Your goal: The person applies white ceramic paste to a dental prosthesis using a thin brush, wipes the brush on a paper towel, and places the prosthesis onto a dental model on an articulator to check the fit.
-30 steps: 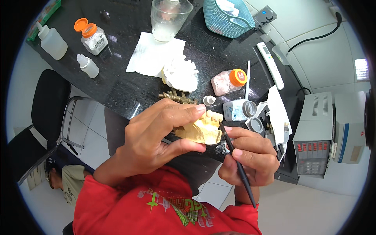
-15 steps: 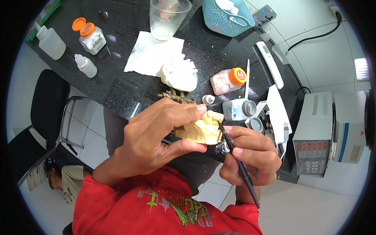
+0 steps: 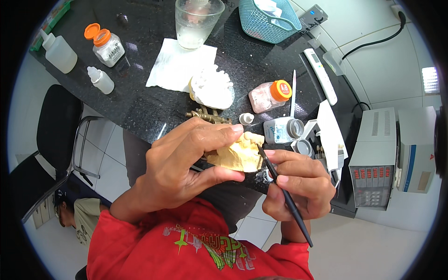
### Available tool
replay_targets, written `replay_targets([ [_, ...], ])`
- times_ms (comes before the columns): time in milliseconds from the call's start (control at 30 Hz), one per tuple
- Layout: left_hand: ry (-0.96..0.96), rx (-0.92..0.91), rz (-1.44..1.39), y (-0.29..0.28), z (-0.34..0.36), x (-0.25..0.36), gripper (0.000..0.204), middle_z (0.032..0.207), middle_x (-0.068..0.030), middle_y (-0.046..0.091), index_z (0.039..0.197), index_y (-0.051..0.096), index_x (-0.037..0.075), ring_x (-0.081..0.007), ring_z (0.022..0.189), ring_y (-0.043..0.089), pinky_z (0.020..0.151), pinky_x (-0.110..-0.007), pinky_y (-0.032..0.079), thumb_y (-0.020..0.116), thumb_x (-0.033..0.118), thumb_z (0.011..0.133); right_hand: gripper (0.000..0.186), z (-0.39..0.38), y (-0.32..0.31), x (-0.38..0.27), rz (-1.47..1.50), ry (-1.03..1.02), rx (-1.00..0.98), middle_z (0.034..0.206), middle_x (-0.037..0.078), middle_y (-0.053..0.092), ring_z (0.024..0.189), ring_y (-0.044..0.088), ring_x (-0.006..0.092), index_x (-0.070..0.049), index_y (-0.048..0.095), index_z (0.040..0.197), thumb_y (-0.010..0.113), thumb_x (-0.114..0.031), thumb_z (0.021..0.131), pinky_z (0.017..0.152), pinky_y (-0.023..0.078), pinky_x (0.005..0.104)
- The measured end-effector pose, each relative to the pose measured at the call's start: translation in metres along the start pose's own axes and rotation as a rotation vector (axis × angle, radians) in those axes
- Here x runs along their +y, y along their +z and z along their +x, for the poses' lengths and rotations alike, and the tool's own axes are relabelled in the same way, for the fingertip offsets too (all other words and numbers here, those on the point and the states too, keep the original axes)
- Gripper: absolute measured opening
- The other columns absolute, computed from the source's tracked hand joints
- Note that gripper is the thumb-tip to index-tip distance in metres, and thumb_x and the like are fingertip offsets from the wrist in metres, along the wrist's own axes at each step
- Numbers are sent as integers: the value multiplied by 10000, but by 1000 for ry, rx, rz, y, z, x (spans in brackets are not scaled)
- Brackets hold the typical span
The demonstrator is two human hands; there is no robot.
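Note:
A yellow plaster dental model [image 3: 237,154] is gripped between the thumb and fingers of my left hand [image 3: 186,161], its teeth toward the upper right. My right hand [image 3: 303,184] pinches a slim black brush-like tool [image 3: 289,204], whose dark pointed tip touches the model just below the teeth. What the tip is made of is too small to tell. Beyond my hands, a white dental cast [image 3: 212,88] rests by a brass-coloured articulator [image 3: 208,115], partly hidden behind my left hand. A small white-capped bottle [image 3: 246,118] stands just past the model.
Around the black counter [image 3: 140,109] are a powder jar with orange lid [image 3: 108,49], dropper bottles [image 3: 101,80], a glass of cloudy liquid [image 3: 196,28], a white tissue [image 3: 163,70], a pink-powder jar [image 3: 266,97], an uncapped jar [image 3: 280,130] and a blue basket [image 3: 268,23]. A person [image 3: 86,214] sits lower left.
The view has shifted very slightly. The model has turned a little in my left hand, and the tool's tip has moved slightly down along it. Both grips stay the same.

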State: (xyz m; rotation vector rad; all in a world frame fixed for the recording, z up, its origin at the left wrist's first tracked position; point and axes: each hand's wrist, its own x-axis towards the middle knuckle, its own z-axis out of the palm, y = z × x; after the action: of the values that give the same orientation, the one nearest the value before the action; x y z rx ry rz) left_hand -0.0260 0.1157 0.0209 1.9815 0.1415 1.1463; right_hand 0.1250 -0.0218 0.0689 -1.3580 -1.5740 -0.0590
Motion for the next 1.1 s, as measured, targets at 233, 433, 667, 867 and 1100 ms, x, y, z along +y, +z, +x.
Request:
replay_targets([
  [233,35,27,-39,-1,1,0,522,1016,-162,697,1118,626,-46,-276,825,686,686,-336,560,843,195,709,255,-3,2,1,78,-8,86,771,142,665,775,730,302,-8,578,934,759,-7,755,607,600,331],
  [433,-47,43,-46,-5,-4,4,540,1040,-164,695,1133,613,-38,-279,902,695,767,-341,558,857,195,712,347,-5,0,-3,94,97,144,899,200,696,788,708,261,5,584,996,805,-184,807,634,568,317],
  [667,-161,213,-230,9,-28,0,529,1138,-153,666,1159,590,-40,-247,1058,660,893,-335,527,862,120,733,543,-15,39,-6,29,344,200,977,180,682,856,696,217,-18,544,983,924,-230,657,698,549,285],
  [867,-130,305,-225,23,-33,0,529,1146,-177,653,1165,566,-37,-258,1082,650,933,-350,520,856,109,748,511,-17,51,-6,165,361,332,1040,197,660,906,700,214,-1,521,993,893,-196,703,757,585,298],
  [1100,-164,153,-284,17,-31,6,604,1150,-191,657,1229,509,-32,-272,1076,661,923,-358,532,850,116,754,477,-29,47,-5,195,369,326,1064,185,656,926,694,216,-2,522,999,867,-174,718,774,584,308],
])
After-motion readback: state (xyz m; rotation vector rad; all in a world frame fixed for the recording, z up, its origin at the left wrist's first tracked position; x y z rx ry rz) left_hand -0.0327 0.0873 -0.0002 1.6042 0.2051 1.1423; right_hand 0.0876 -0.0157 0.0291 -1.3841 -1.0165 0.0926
